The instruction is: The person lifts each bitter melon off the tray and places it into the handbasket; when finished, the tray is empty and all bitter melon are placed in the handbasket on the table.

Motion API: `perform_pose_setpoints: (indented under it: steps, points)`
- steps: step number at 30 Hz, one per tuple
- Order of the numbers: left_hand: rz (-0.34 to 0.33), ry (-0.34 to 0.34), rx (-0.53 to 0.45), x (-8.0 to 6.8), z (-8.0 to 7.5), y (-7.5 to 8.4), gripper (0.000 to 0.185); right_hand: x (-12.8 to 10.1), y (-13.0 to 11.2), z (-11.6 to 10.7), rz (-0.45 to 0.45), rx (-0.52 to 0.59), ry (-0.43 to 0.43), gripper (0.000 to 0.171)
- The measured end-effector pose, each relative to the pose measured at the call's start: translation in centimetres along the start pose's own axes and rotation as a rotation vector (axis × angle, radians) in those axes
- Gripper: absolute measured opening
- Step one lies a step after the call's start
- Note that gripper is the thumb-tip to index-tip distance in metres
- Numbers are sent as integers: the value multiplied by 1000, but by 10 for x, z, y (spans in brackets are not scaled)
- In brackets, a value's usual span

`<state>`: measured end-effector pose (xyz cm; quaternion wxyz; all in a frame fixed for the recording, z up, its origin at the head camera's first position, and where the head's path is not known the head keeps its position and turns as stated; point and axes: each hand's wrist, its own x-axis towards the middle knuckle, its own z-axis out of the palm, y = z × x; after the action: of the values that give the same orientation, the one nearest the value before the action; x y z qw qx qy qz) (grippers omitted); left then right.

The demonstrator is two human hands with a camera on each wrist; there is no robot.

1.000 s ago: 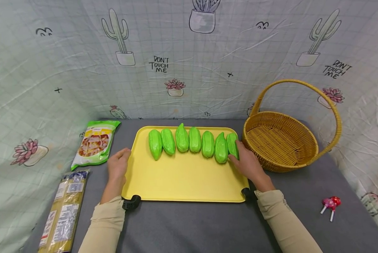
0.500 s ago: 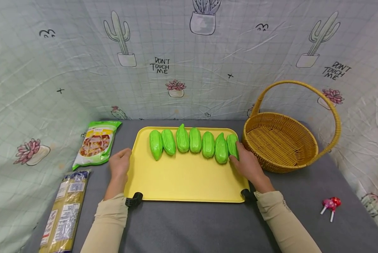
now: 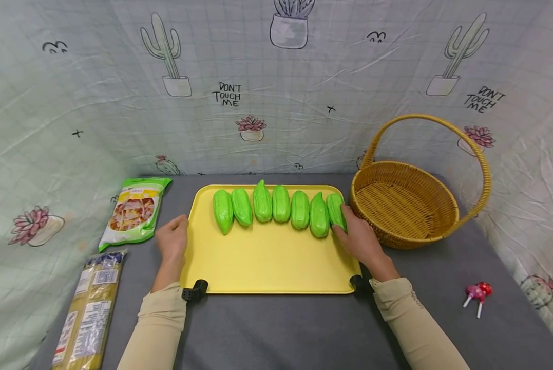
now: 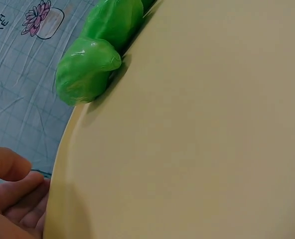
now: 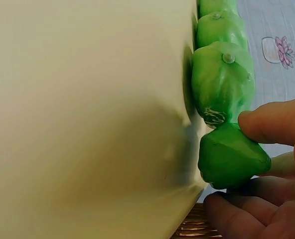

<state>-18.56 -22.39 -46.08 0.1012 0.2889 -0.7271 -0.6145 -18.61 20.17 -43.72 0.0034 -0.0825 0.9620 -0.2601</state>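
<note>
Several shiny green ridged gourds (image 3: 281, 204) lie in a row along the far side of a yellow tray (image 3: 267, 262). My right hand (image 3: 361, 241) holds the gourd at the right end (image 3: 335, 209). In the right wrist view, thumb and fingers sit on either side of that gourd (image 5: 232, 157), which touches its neighbour (image 5: 222, 82). My left hand (image 3: 172, 241) is at the tray's left edge, its fingers loosely curled. Nothing shows between the left thumb and fingers (image 4: 23, 194) in the left wrist view.
A brown wicker basket (image 3: 405, 200) with a tall handle stands right of the tray. On the left lie a green-and-white food bag (image 3: 135, 210) and a pack of spaghetti (image 3: 89, 313). Lollipops (image 3: 478, 293) lie at the right. A printed cloth (image 3: 258, 67) hangs behind.
The head view has shifted slightly, so the scene sits a little further left. Both hands and the gourds keep their places on the tray.
</note>
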Motion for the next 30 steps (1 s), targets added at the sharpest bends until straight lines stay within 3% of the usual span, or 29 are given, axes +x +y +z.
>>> perform_pose_setpoints:
  steps: [11, 20, 30]
  points:
    - [61, 7, 37, 2, -2, -2, 40, -1, 0, -1, -24, 30, 12, 69]
    - [103, 11, 163, 1, 0, -1, 40, -3, -2, -3, -25, 24, 26, 70]
    - [122, -2, 184, 1, 1, -4, 39, -8, -6, -7, -54, 18, 59, 70]
